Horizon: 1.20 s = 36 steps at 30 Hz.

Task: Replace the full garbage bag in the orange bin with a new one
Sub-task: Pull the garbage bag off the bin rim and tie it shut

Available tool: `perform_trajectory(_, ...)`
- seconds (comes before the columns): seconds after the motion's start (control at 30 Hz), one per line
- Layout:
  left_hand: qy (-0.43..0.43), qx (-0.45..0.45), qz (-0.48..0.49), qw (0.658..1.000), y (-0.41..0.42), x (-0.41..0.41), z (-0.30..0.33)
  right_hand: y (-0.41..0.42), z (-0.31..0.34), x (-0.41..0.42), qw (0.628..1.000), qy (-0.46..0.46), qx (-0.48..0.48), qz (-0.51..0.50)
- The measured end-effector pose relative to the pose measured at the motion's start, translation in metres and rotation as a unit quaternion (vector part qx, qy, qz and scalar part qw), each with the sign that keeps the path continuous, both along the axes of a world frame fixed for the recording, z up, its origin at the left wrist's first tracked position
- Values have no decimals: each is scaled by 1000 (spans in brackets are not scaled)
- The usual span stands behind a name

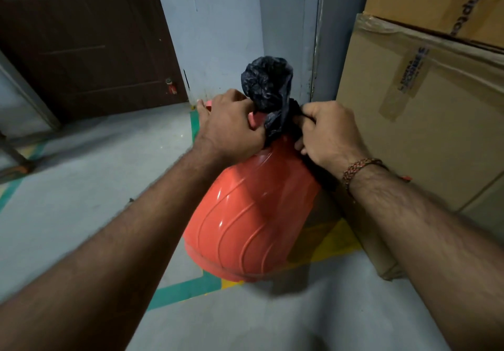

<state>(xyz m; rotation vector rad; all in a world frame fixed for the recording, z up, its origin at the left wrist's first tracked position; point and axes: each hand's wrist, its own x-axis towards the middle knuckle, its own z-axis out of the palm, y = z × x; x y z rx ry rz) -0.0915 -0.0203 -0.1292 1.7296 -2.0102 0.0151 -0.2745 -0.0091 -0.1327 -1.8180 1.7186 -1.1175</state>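
Orange bin holds gathered black bag, both hands gripping

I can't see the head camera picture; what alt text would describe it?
Both hands, left hand and right hand, grip the bunched neck of a dark garbage bag rising from an orange bin. Cardboard boxes stand at right, a dark door behind.

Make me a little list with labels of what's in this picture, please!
bin: orange bin, on the floor, looks tilted
bag: dark garbage bag, top bunched up above the bin's mouth
left hand: gripping the bag's neck
right hand: gripping the bag's neck
beside bin: stacked cardboard boxes
behind: brown door, blue wall
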Motion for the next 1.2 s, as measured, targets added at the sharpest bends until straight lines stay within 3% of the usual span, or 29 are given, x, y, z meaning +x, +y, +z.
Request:
perform_trajectory(0.1,-23,-2,4,1000,3,-1,2,1,2,0,1000,-19,-8,24)
perform_trajectory(0.23,28,14,-2,999,4,-2,4,5,8,-4,997,-33,36,53)
perform_trajectory(0.37,33,12,13,999,1,6,4,14,2,-15,968,228,100,11)
perform_trajectory(0.43,34,14,20,999,-1,13,2,17,-8,-16,957,267,109,-18)
perform_trajectory(0.57,53,8,17,998,-3,24,2,4,-18,-21,985,159,25,-63)
perform_trajectory(0.67,64,-5,2,998,-5,30,2,-3,-16,-25,993,101,49,-33)
perform_trajectory(0.9,94,-8,-13,995,-7,36,2,-14,-4,-38,988,147,34,-34)
perform_trajectory(1.0,107,-18,2,994,-7,38,1,-16,-3,-44,993,95,16,-74)
perform_trajectory(1.1,120,-19,15,992,-4,38,3,-15,0,-44,997,38,-23,-57)
perform_trajectory(1.2,139,-27,51,989,0,39,5,-13,5,-43,998,38,-38,-21)
